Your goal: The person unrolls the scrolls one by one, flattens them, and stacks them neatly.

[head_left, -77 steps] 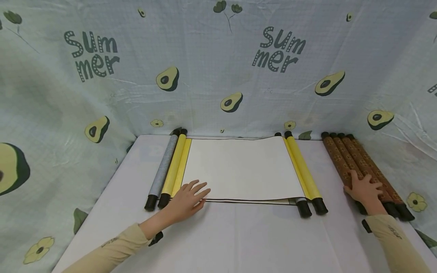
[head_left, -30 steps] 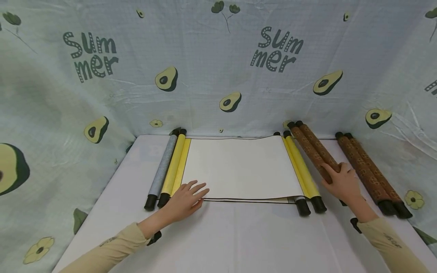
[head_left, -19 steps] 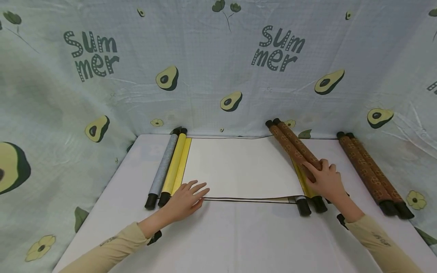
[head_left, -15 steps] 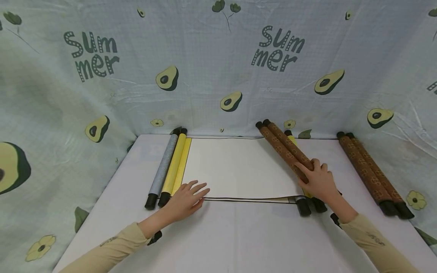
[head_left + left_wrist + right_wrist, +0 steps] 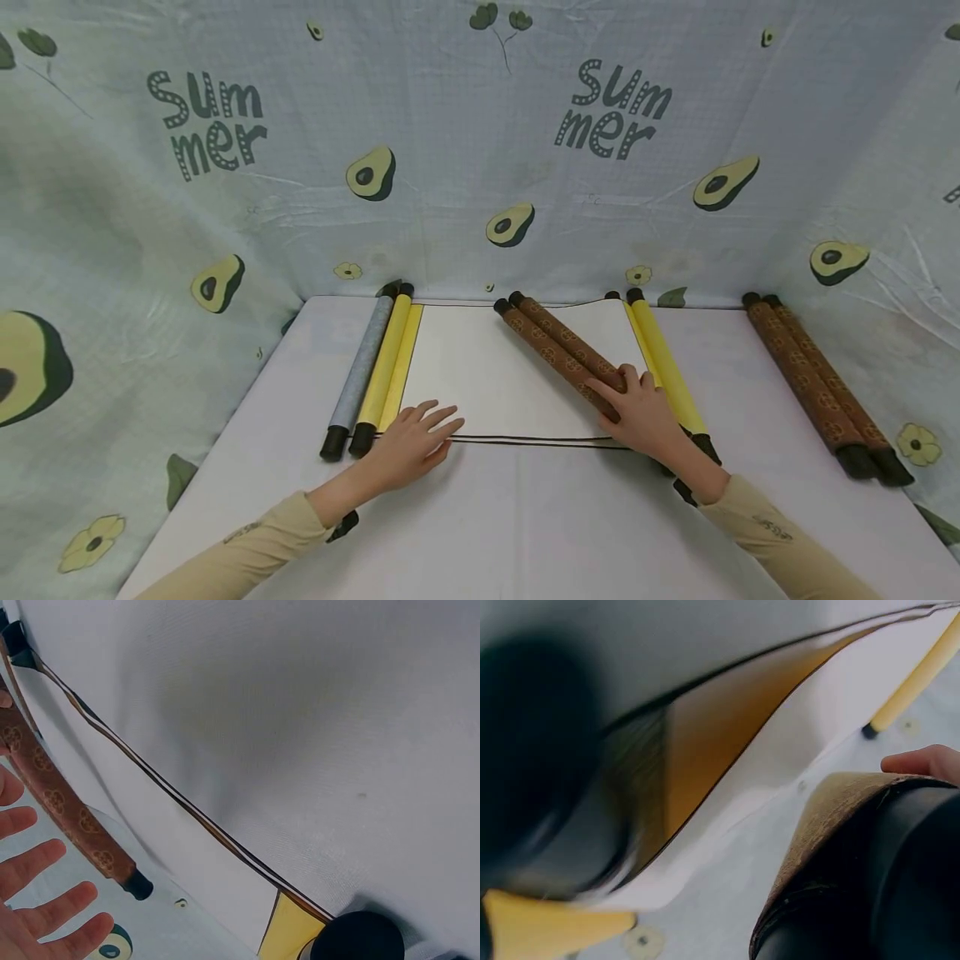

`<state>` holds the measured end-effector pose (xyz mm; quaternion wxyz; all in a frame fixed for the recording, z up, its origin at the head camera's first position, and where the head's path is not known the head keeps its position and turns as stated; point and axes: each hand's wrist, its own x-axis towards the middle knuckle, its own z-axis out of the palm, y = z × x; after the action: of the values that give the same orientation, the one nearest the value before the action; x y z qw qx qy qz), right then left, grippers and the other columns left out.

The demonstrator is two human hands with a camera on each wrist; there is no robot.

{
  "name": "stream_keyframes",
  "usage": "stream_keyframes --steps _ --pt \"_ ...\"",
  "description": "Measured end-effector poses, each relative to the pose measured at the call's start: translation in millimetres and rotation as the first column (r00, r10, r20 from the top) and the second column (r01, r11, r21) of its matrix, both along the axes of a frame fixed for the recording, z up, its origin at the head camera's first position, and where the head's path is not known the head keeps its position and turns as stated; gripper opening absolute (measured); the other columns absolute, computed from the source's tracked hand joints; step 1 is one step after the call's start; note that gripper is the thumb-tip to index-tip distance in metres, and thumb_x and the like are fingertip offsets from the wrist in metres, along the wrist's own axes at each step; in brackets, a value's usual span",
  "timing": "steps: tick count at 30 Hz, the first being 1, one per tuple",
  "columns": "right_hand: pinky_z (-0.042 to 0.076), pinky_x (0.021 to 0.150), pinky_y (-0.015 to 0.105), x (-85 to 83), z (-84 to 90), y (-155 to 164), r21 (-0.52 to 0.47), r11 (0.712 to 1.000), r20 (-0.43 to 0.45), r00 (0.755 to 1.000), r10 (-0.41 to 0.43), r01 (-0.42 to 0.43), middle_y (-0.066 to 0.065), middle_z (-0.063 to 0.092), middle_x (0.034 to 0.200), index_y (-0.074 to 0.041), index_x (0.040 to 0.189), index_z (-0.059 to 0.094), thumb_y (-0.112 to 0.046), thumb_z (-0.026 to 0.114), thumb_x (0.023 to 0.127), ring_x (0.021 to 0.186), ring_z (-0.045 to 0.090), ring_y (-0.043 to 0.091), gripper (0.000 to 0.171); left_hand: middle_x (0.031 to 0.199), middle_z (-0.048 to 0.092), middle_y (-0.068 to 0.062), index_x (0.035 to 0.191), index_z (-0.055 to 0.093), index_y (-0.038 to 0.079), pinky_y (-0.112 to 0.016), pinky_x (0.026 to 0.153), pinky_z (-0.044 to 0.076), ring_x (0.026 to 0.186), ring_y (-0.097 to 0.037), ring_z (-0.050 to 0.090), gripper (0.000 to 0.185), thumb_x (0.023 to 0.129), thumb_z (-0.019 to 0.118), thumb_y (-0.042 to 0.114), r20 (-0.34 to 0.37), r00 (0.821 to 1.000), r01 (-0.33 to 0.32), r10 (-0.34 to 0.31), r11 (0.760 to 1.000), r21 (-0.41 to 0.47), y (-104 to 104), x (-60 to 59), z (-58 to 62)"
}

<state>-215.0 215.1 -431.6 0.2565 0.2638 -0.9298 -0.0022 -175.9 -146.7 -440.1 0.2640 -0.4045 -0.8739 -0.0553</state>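
Brown patterned scroll rolls (image 5: 562, 352), a pair side by side, are lying across the white sheet (image 5: 487, 375) of the unrolled scroll; their long axis is slanting from the near right to the far left, black end caps pointing toward the backdrop; the right hand (image 5: 637, 412) is clutching their near end, fingers wrapped over them; the left hand (image 5: 411, 442) is pressing flat, fingers spread, on the sheet's near left corner beside the yellow roller (image 5: 382, 371); two more brown rolls (image 5: 817, 383) are sitting far right on the counter (image 5: 525, 525).
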Motion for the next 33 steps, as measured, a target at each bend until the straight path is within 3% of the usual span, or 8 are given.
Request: stream_keyframes --steps 5,12,19,25,33 --pt "0.027 0.040 0.028 6.4 -3.8 -21.3 -0.001 1.000 0.046 0.999 0.019 -0.019 0.022 0.046 0.103 -0.028 0.119 0.055 -0.027 0.070 0.069 0.060 0.036 0.024 0.051 0.112 0.062 -0.007 0.109 0.061 0.014 -0.041 0.073 0.048 0.102 -0.031 0.056 0.032 0.078 0.065 0.020 0.029 0.999 -0.017 0.018 0.999 -0.029 3.2 2.0 1.8" --pt "0.023 0.042 0.026 13.9 -10.8 -41.7 -0.013 0.999 0.072 0.996 0.042 -0.042 0.019 0.046 0.102 -0.029 0.117 0.056 -0.029 0.071 0.070 0.061 0.032 0.022 0.049 0.116 0.060 -0.005 0.112 0.060 0.016 -0.040 0.076 0.048 0.105 -0.030 0.055 0.030 0.083 0.061 0.021 0.076 0.996 -0.045 0.051 0.996 -0.079 5.9 3.7 4.6" --pt "0.024 0.041 0.026 20.9 -20.4 -53.9 0.029 1.000 0.097 0.995 -0.009 0.006 0.019 0.045 0.101 -0.030 0.119 0.051 -0.030 0.068 0.072 0.060 0.033 0.021 0.050 0.115 0.061 -0.005 0.110 0.061 0.016 -0.040 0.074 0.048 0.104 -0.030 0.056 0.030 0.081 0.063 0.019 0.064 0.997 -0.032 0.036 0.998 -0.063 8.2 3.6 7.0" --pt "0.020 0.039 0.025 25.1 -24.2 -60.6 0.078 0.997 0.090 0.996 -0.004 -0.003 0.017 0.045 0.095 -0.027 0.119 0.050 -0.029 0.066 0.073 0.056 0.030 0.019 0.048 0.116 0.060 -0.004 0.112 0.060 0.016 -0.040 0.075 0.048 0.104 -0.030 0.055 0.029 0.083 0.060 0.021 0.073 0.997 -0.027 0.033 0.996 -0.081 11.7 1.7 6.2" --pt "0.028 0.039 0.027 28.2 -29.6 -57.9 0.134 0.991 0.123 0.992 -0.018 0.001 0.019 0.046 0.096 -0.023 0.121 0.048 -0.037 0.068 0.074 0.054 0.036 0.019 0.053 0.116 0.060 -0.005 0.111 0.061 0.018 -0.039 0.075 0.049 0.105 -0.030 0.056 0.028 0.083 0.060 0.022 0.070 0.997 -0.004 0.010 0.997 -0.083 19.5 -2.2 2.0"
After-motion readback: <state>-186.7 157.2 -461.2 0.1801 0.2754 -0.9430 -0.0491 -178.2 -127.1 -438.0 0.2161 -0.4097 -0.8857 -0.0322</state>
